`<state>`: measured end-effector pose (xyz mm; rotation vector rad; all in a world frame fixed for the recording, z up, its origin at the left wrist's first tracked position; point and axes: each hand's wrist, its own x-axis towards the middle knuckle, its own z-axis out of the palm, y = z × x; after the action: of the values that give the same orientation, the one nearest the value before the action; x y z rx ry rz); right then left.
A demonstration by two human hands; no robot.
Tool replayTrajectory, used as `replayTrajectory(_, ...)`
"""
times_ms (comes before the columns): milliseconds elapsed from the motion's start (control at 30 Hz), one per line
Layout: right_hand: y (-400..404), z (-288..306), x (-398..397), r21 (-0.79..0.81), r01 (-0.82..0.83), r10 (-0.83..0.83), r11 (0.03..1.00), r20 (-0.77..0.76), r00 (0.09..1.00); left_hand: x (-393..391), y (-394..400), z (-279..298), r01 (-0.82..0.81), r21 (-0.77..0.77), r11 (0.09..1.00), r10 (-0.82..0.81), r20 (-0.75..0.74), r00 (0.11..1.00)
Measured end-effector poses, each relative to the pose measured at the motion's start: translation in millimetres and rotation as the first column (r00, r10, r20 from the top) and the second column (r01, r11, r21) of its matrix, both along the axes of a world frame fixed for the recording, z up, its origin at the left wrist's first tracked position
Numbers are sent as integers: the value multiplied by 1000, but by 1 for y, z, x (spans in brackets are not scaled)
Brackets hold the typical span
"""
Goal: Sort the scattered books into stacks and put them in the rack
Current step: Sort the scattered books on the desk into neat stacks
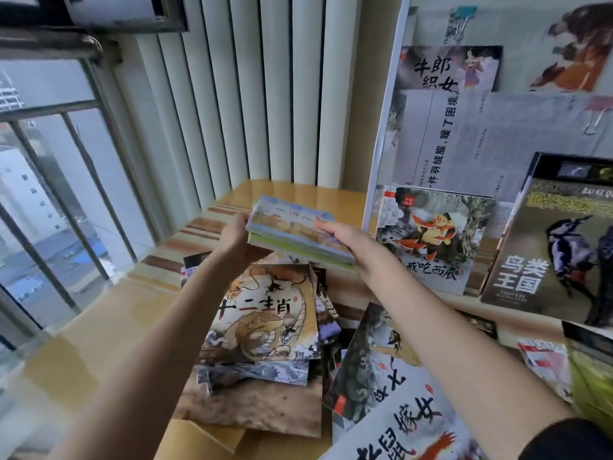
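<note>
While your two arms reach out over the clutter, the biggest thing under them is the wooden table [99,327], its glossy top running from seven o'clock up to the radiator fins at twelve. Next in size, at two o'clock, stands the white rack [386,104], with papers and covers clipped or leaned against it. At three o'clock the bird book [544,247], dark with a woodpecker on it, leans upright beside the watermelon book [431,240], which stands just left of it at the rack's foot. Down at five o'clock a large white-covered book [408,423] lies flat under your right forearm. At the centre sits the dragon book [265,313], topping a loose pile of other books that spreads toward six o'clock.

Smaller again is the small stack of books [292,230] you hold raised above the pile, just past centre toward twelve, tilted so its right end dips. Your left hand [234,235] cups its left edge from below, fingers wrapped round and mostly hidden behind it. Your right hand [345,235] grips its right side, fingers laid flat across the top cover and the thumb hidden beneath, so both hands are closed on it.
</note>
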<state>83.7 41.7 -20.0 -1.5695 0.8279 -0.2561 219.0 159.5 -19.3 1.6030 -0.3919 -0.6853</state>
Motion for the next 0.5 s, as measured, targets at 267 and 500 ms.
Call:
replayTrajectory(267,-41,9,49,-435,-90,-60,896,-318,946,34,-55,-14,-176,-22,984,168,-200,965)
replayTrajectory(500,-38,-30,59,-819,-332,137,468,-304,943,24,-109,-35,-474,-67,878,367,-543,755)
